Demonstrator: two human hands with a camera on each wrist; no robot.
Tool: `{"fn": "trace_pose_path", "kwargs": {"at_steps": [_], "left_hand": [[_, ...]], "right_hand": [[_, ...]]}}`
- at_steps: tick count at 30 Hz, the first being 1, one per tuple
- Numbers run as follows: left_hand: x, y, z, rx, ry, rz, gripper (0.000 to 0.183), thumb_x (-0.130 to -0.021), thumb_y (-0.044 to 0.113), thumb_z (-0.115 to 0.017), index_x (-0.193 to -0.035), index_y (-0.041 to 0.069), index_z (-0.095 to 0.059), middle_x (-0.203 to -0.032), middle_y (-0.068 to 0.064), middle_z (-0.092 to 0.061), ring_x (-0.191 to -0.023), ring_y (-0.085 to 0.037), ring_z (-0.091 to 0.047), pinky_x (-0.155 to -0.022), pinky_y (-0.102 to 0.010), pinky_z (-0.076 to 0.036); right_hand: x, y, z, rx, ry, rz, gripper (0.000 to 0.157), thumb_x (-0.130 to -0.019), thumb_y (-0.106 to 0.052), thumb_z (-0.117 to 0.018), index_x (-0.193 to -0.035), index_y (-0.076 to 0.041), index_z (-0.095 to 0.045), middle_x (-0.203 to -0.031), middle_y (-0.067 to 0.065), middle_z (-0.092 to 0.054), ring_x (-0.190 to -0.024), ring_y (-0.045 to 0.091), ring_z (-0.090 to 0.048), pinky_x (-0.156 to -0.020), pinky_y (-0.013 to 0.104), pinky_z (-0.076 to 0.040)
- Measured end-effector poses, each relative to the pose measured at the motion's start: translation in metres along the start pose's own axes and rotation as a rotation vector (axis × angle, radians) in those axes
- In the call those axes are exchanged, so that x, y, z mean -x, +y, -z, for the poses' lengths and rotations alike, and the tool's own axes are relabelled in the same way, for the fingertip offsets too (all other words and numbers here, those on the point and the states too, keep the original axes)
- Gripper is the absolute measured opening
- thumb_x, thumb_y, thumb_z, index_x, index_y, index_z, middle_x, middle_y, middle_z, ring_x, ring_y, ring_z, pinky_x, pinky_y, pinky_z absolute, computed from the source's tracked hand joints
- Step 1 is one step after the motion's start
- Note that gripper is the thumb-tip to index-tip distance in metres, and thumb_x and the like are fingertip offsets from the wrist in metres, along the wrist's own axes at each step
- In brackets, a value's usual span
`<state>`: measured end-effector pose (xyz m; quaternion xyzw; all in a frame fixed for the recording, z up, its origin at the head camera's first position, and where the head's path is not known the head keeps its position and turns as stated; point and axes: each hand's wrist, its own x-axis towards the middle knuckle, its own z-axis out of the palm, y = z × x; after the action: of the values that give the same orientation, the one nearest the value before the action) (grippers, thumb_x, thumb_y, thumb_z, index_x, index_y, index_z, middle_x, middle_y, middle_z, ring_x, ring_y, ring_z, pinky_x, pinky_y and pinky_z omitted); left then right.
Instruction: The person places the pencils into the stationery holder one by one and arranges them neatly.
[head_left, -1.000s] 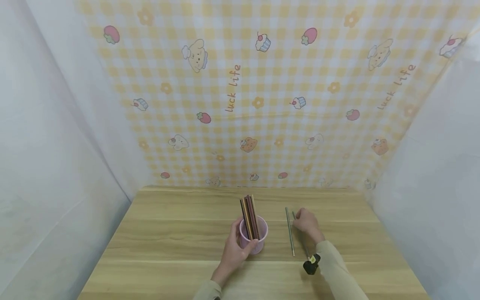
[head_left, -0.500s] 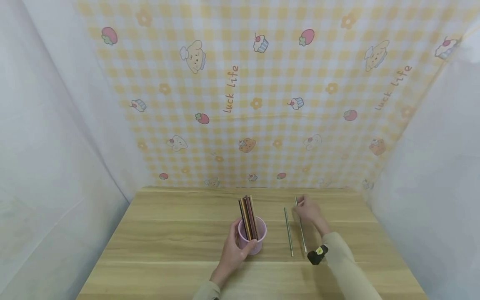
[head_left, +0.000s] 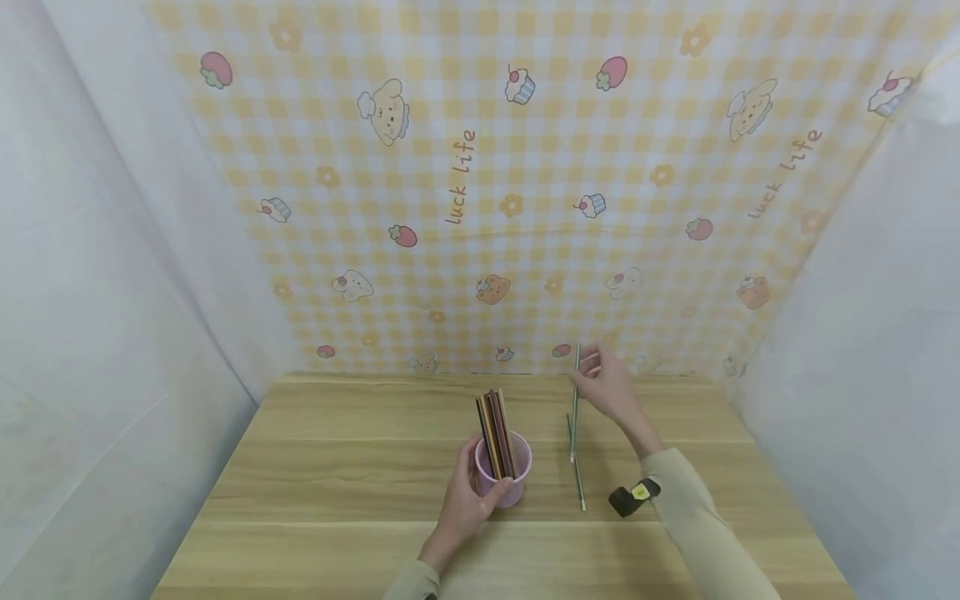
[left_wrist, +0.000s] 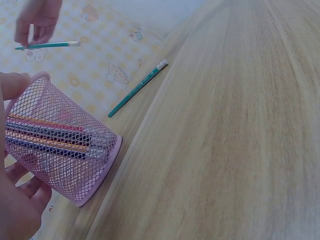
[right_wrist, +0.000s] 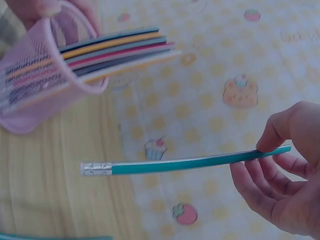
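A pink mesh pencil cup (left_wrist: pixel 70 145) stands on the table, and my left hand (head_left: pixel 467 504) is wrapped round its side with the thumb near the rim. Several coloured pencils (right_wrist: pixel 125 50) lean together inside, their upper ends sticking out. To the right, my right hand (head_left: pixel 609 387) pinches a green pencil (right_wrist: pixel 175 164) near one end between thumb and fingertips. This pencil hangs above the table, its white eraser and silver band (right_wrist: pixel 96 169) pointing down. A second green pencil (left_wrist: pixel 140 89) lies on the table between the cup and my right arm, partly behind the held one in the head view.
The wooden table (head_left: pixel 337 467) ends at a yellow checked cloth (head_left: pixel 450 250) hung behind it. White sheets (head_left: pixel 120 333) hang on both sides. A small black device with a yellow label (head_left: pixel 633 497) sits on my right wrist.
My right hand has lifted the green pencil off the table and carried it up and left, over the second pencil. The left hand stays on the cup.
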<state>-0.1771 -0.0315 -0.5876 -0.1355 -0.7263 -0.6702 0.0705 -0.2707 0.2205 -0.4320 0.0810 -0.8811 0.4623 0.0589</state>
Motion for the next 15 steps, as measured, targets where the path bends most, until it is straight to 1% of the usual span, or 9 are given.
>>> {"fn": "trace_pose_path", "kwargs": {"at_steps": [2,5,9,12,15], "left_hand": [[0.000,-0.001,0.000,0.001,-0.001,0.005,0.078,-0.087,0.017,-0.079,-0.151,0.007,-0.035,-0.151,-0.021,-0.049,-0.141,-0.037,-0.047,-0.122,-0.054,-0.033],[0.000,0.000,0.000,-0.004,-0.003,0.005,0.078,-0.088,0.017,-0.079,-0.151,0.006,-0.035,-0.151,-0.021,-0.048,-0.141,-0.037,-0.047,-0.122,-0.053,-0.033],[0.000,0.001,0.000,-0.002,-0.005,0.001,0.078,-0.088,0.017,-0.079,-0.151,0.006,-0.035,-0.152,-0.021,-0.048,-0.142,-0.037,-0.046,-0.122,-0.053,-0.033],[0.000,0.001,0.000,0.004,-0.005,0.000,0.078,-0.088,0.017,-0.079,-0.151,0.006,-0.035,-0.152,-0.021,-0.048,-0.142,-0.038,-0.046,-0.122,-0.054,-0.033],[0.000,0.001,0.000,0.008,-0.004,0.000,0.078,-0.088,0.016,-0.079,-0.151,0.007,-0.035,-0.152,-0.021,-0.048,-0.141,-0.038,-0.046,-0.122,-0.054,-0.033]], "right_hand": [[0.001,-0.013,-0.001,-0.012,0.011,0.019,0.038,-0.093,-0.009,-0.065,-0.125,0.001,-0.048,-0.109,0.020,-0.060,-0.091,0.030,-0.067,-0.069,0.032,-0.067],[0.003,-0.028,-0.005,-0.073,0.030,0.037,0.036,-0.092,-0.006,-0.064,-0.123,-0.001,-0.048,-0.108,0.018,-0.060,-0.087,0.026,-0.067,-0.068,0.030,-0.067],[0.005,-0.044,-0.013,-0.159,0.063,0.075,0.035,-0.090,0.000,-0.064,-0.122,0.000,-0.049,-0.103,0.017,-0.060,-0.082,0.024,-0.066,-0.064,0.026,-0.066],[0.006,-0.052,-0.021,-0.189,0.076,0.098,0.037,-0.088,0.005,-0.062,-0.123,0.003,-0.048,-0.102,0.019,-0.059,-0.081,0.027,-0.065,-0.063,0.026,-0.065],[0.008,-0.053,-0.032,-0.189,0.068,0.118,0.039,-0.087,0.009,-0.059,-0.124,0.006,-0.047,-0.102,0.022,-0.059,-0.082,0.030,-0.064,-0.063,0.027,-0.065]]}}
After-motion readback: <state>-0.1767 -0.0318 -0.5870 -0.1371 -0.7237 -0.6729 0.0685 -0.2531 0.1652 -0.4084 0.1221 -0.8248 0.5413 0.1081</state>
